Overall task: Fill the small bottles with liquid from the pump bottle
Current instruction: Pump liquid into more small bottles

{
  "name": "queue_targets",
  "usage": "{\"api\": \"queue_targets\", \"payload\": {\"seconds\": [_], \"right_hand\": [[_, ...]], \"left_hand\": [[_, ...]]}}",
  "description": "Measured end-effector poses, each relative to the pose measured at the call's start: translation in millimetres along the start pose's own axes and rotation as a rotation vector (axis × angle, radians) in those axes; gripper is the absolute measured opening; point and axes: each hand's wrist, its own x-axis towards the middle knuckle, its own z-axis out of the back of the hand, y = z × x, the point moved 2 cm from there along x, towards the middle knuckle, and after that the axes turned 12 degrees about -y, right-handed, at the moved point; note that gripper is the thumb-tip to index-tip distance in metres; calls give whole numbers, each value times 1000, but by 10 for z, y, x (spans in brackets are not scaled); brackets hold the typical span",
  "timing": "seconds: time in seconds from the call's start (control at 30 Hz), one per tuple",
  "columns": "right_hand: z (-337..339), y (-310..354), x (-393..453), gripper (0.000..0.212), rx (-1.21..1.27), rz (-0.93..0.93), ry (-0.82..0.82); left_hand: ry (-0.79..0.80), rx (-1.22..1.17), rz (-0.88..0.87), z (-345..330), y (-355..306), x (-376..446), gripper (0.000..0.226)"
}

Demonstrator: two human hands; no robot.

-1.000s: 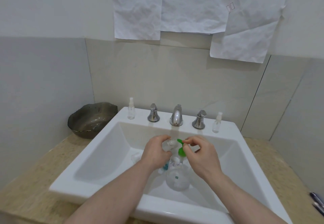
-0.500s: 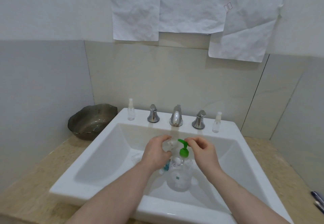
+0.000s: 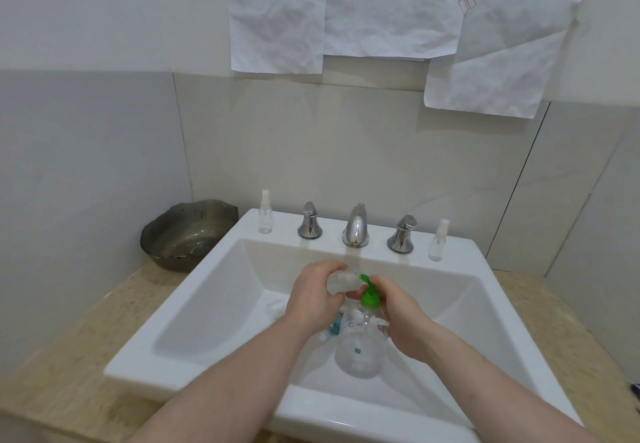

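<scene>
My left hand (image 3: 313, 295) grips a small bottle (image 3: 341, 279) beside the green pump (image 3: 369, 295); my right hand (image 3: 398, 314) presses the pump bottle (image 3: 358, 356).

Pale tiled wall (image 3: 346, 151) behind, plain grey wall (image 3: 86, 130) at left, meeting in a corner. Crumpled white paper sheets (image 3: 391, 9) stuck high on the tiles (one hanging lower at right). White square sink (image 3: 180, 304) set on a beige speckled counter (image 3: 69, 366). Chrome faucet (image 3: 355, 230) between two chrome handles (image 3: 309, 220) on the back ledge. Dark wavy-edged bowl (image 3: 187, 234) just left of the sink. Soft, even light.
</scene>
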Motion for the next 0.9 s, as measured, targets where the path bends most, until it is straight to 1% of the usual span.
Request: {"api": "queue_targets", "payload": {"seconds": [0.13,0.27,0.3,0.37,0.47,0.57,0.63,0.77,0.83,0.9], "right_hand": [[-3,-31,18,28,22,-8,-3],[-12,-63,25,45,2,17,0],[-16,-61,17,45,3,22,3],[-10,-53,13,37,15,23,18],[1,-32,25,31,28,-3,42],[9,-43,50,25,31,-29,27],[8,-52,52,27,39,-18,22],[23,-63,29,39,50,13,34],[31,-51,36,36,57,7,36],[13,-30,40,29,49,-22,21]], "left_hand": [[5,17,-7,8,-7,-6,52],[3,11,-1,21,-46,-8,51],[0,9,2,23,-52,-10,52],[-3,3,4,21,-58,-9,51],[5,3,5,17,-40,-11,51],[18,20,3,7,-27,-17,53],[23,18,6,6,-29,-18,53],[20,9,2,9,-44,-11,53],[15,6,9,12,-49,-12,53],[14,15,0,21,-48,-14,53]]}}
